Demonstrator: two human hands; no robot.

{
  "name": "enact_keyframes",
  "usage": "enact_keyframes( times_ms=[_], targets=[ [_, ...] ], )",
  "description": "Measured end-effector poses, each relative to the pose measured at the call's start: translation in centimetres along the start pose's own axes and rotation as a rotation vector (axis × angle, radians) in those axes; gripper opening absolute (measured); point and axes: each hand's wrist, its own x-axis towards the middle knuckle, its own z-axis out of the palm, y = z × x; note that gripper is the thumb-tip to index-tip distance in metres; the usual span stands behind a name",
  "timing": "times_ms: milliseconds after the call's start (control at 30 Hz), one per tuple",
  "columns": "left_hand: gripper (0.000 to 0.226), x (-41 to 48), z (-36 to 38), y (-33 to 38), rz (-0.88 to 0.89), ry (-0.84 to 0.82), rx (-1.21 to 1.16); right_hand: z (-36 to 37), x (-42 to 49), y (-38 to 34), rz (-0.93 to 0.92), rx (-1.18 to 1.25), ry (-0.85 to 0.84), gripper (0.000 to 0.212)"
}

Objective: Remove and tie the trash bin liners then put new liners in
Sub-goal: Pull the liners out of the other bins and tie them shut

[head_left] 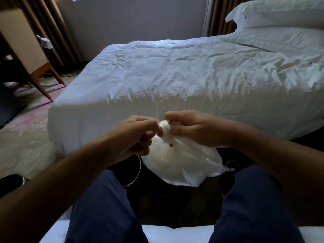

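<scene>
A white bin liner [182, 165] is gripped by its gathered neck, which is pinched between the curled fingers of the left hand [136, 135] and right hand [192, 128], both equally close. The full body hangs below the fingers, neck pointing upward.

Left hand [138, 135], right hand [194, 128]: curled, close together.

hotel bedroom: made white bed [175, 76], pillows [280, 13]
</scene>
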Motion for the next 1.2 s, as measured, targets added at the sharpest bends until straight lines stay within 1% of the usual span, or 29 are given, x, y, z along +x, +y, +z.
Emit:
enact_keyframes(
  times_ms=[33, 67, 100, 133, 200, 267, 300, 333, 400, 467, 533, 600, 633, 700, 767, 867, 900, 1000, 1067, 1133, 1200],
  targets=[
    [0.008, 0.0, -0.2, 0.2, -0.025, 0.011, 0.061, -0.2, 0.0, -0.2, -0.002, -0.125, 0.002, 0.025],
    [0.012, -0.1, -0.3, 0.6, -0.055, 0.025, 0.116, -0.4, 0.1, -0.4, -0.001, -0.202, 0.002, 0.022],
    [0.011, -0.1, -0.4, 0.9, -0.074, 0.034, 0.167, -0.4, 0.1, -0.5, 0.001, -0.237, 0.004, 0.02],
    [0.01, -0.1, -0.3, 1.3, -0.082, 0.05, 0.215, -0.4, 0.1, -0.6, 0.001, -0.254, 0.009, 0.021],
    [0.018, 0.0, -0.3, 1.7, -0.06, 0.072, 0.312, -0.2, 0.2, -0.6, -0.007, -0.267, 0.02, 0.022],
    [0.015, -0.3, -0.3, 1.9, -0.036, 0.062, 0.322, -0.2, 0.3, -0.2, -0.03, -0.253, 0.037, 0.02],
    [0.008, -0.4, -0.2, 1.9, -0.031, 0.031, 0.246, -0.3, 0.4, 0.1, -0.035, -0.207, 0.055, 0.021],
    [0.005, -0.4, -0.1, 1.8, -0.031, -0.012, 0.122, -0.4, 0.4, 0.3, -0.043, -0.12, 0.077, 0.021],
    [0.009, -0.6, 0.2, 1.3, 0.018, -0.083, -0.146, -0.4, 0.5, 0.3, -0.084, 0.118, 0.133, 0.013],
    [0.01, -0.5, 1.0, 0.9, 0.113, -0.106, -0.336, -0.4, 0.8, -0.1, -0.14, 0.278, 0.22, 0.01],
    [0.01, -0.2, 1.8, 0.6, 0.186, -0.096, -0.432, -0.5, 1.2, -0.6, -0.188, 0.319, 0.309, 0.012],
    [0.018, 0.0, 2.1, 0.6, 0.243, -0.073, -0.432, -0.6, 1.4, -1.1, -0.211, 0.318, 0.349, 0.016],
    [0.022, 0.0, 2.1, 0.6, 0.27, -0.07, -0.42, -0.4, 1.4, -1.2, -0.215, 0.326, 0.35, 0.016],
    [0.015, 0.0, 1.9, 0.5, 0.294, -0.047, -0.389, 0.0, 1.4, -1.4, -0.211, 0.368, 0.333, 0.014],
    [0.013, -0.2, 1.6, 0.6, 0.261, -0.028, -0.373, 0.7, 1.3, -1.5, -0.208, 0.46, 0.307, 0.014],
    [0.012, -0.7, 0.9, 0.6, 0.243, -0.111, -0.381, 0.8, 0.9, -1.5, -0.203, 0.552, 0.241, 0.015],
    [0.012, -0.8, 0.8, 0.7, 0.231, -0.122, -0.37, 0.7, 0.8, -1.4, -0.192, 0.548, 0.222, 0.015],
    [0.021, -1.0, 0.7, 1.0, 0.208, -0.088, -0.271, 0.7, 0.7, -1.3, -0.161, 0.499, 0.178, 0.022],
    [0.014, -1.1, 0.5, 1.5, 0.177, -0.079, -0.207, 0.9, 0.7, -1.4, -0.16, 0.493, 0.143, 0.02],
    [0.015, -1.4, 0.3, 1.7, 0.135, -0.074, -0.168, 0.9, 0.6, -1.4, -0.166, 0.478, 0.141, 0.021],
    [0.017, -1.8, 0.4, 1.7, 0.12, -0.03, -0.177, 0.9, 0.6, -1.5, -0.185, 0.464, 0.169, 0.021]
  ],
)
